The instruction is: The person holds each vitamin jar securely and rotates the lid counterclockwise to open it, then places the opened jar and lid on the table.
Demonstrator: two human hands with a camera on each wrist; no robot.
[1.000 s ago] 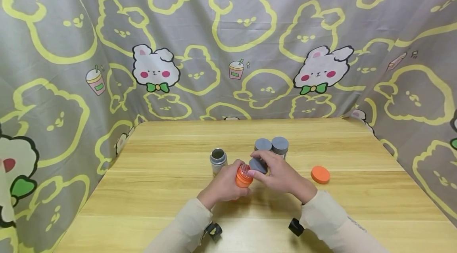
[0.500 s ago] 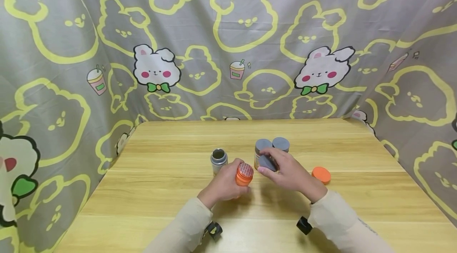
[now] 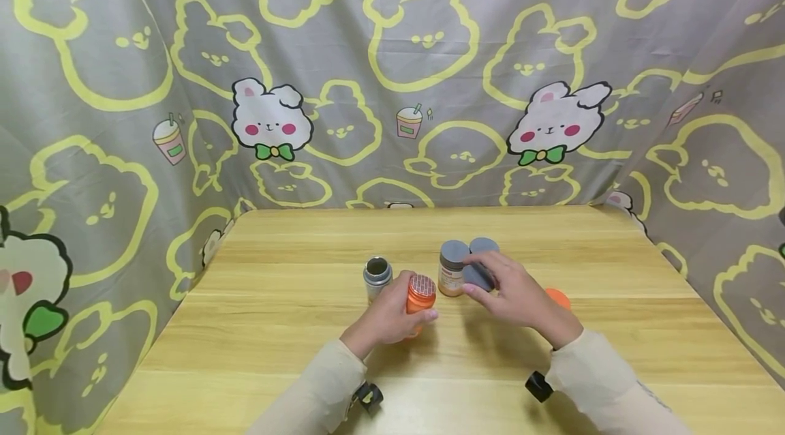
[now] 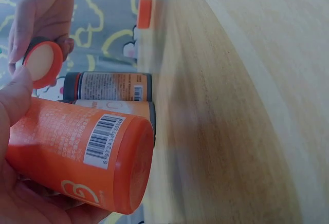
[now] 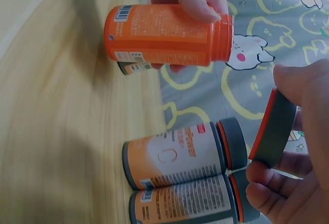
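Observation:
My left hand (image 3: pixel 390 312) grips an orange bottle (image 4: pixel 77 152) with a barcode on its label; its lidless mouth shows a patterned seal (image 3: pixel 422 285). Between the thumb and fingers of my right hand (image 3: pixel 521 295) is a grey lid (image 5: pixel 275 126), orange on its inner side. In the left wrist view the lid's pale inside faces the camera. Close behind the right hand stand two capped bottles with grey lids: a labelled bottle (image 3: pixel 452 278) and another bottle (image 3: pixel 484 244), partly hidden by the hand. Just left of the left hand is an uncapped grey bottle (image 3: pixel 377 273), its lower part covered by the hand.
An orange lid (image 3: pixel 558 298) lies on the wooden table (image 3: pixel 294 339) to the right, partly covered by the right wrist. Patterned curtains (image 3: pixel 343 67) hang around the table's back and sides.
My right hand has moved right with the grey lid, away from the orange bottle's mouth, baring the seal. The left hand keeps its grip on the bottle in nearly the same place.

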